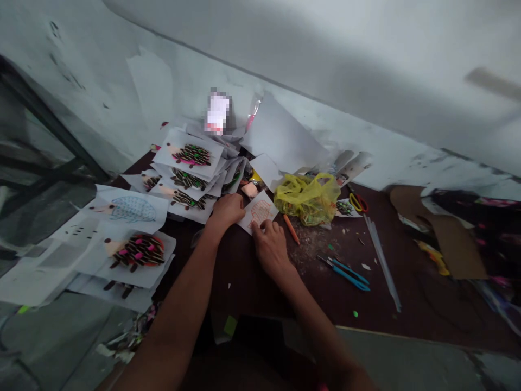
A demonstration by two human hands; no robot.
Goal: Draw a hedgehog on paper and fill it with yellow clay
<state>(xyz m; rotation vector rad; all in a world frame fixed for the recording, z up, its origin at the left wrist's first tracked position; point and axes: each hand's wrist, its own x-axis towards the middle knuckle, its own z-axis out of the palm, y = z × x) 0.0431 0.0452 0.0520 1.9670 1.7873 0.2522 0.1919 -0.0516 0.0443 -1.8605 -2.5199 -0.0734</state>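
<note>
Flanking orange drawing [261, 208]: left hand [229, 209] curled, right hand [272, 245] overlapping.

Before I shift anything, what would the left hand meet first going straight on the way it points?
Probably the pale pinkish lump, just beyond the left hand and beside the sheet with the orange drawing, though depth is unclear.

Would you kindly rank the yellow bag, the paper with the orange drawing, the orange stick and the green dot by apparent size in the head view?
Yellow bag, largest
Paper with the orange drawing, partly covered
Orange stick
Green dot, smallest
</note>
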